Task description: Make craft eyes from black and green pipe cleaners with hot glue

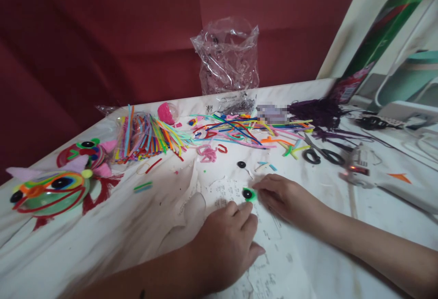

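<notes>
A small black round eye ringed in green pipe cleaner lies on a sheet of paper with writing. My left hand comes from the lower left, fingers curled, its fingertips at the near edge of the green ring. From the right, my right hand pinches at the ring's right edge; its fingertips are partly hidden. Just beyond lies a loose black button-like disc, with short blue pipe-cleaner bits to its right. A pink coil of pipe cleaner sits farther back.
Two decorated fish-like crafts stand at left, beside a bag of pipe cleaners. Loose pipe cleaners spread across the back. Black-handled scissors and a glue gun with a red light are at right. A clear plastic bag stands behind.
</notes>
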A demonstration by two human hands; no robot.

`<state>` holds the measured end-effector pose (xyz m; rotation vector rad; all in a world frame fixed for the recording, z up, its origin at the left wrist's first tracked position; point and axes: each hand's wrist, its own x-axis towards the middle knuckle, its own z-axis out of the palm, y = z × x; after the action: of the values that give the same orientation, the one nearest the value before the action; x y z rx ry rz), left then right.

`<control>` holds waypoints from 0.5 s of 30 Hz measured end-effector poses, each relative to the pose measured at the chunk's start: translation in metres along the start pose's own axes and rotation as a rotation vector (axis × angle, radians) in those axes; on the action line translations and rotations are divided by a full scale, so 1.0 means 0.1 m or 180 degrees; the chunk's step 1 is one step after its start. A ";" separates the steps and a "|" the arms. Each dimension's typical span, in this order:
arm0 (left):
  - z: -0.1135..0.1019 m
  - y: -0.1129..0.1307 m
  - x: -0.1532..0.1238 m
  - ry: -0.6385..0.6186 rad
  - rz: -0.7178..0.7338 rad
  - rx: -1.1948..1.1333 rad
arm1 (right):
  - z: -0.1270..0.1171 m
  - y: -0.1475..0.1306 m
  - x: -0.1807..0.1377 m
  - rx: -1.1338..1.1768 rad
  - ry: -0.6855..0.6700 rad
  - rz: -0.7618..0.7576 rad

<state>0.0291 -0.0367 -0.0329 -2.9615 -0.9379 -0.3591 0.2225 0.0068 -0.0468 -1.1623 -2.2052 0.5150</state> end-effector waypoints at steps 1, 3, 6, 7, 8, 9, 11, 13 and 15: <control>0.00 0.00 0.00 0.0019 0.0040 0.0038 | -0.02 0.00 0.00 0.0062 -0.0037 -0.0026; -0.01 0.00 -0.01 0.0038 0.0081 0.0049 | -0.06 -0.02 -0.01 0.0105 -0.0160 -0.0173; -0.02 -0.02 -0.02 0.0066 0.0102 -0.0030 | -0.08 -0.05 -0.03 -0.0033 -0.0298 -0.0411; -0.02 -0.02 -0.02 0.0090 0.0116 -0.0050 | -0.07 -0.06 -0.04 -0.0106 -0.0309 -0.0483; -0.02 -0.02 -0.02 0.0112 0.0132 -0.0067 | -0.07 -0.06 -0.05 -0.0185 -0.0307 -0.0558; -0.02 -0.02 -0.02 0.0127 0.0139 -0.0085 | -0.06 -0.07 -0.05 -0.0279 -0.0298 -0.0627; -0.02 -0.03 -0.03 0.0139 0.0134 -0.0121 | -0.04 -0.08 -0.06 -0.0459 -0.0271 -0.0728; -0.02 -0.03 -0.03 0.0142 0.0133 -0.0166 | -0.03 -0.08 -0.06 -0.0556 -0.0259 -0.0775; -0.03 -0.03 -0.03 0.0146 0.0152 -0.0190 | -0.02 -0.09 -0.05 -0.0564 -0.0269 -0.0806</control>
<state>0.0244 -0.0361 -0.0305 -3.0087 -0.8654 -0.4597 0.2208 -0.0025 -0.0418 -0.9415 -2.4673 0.2715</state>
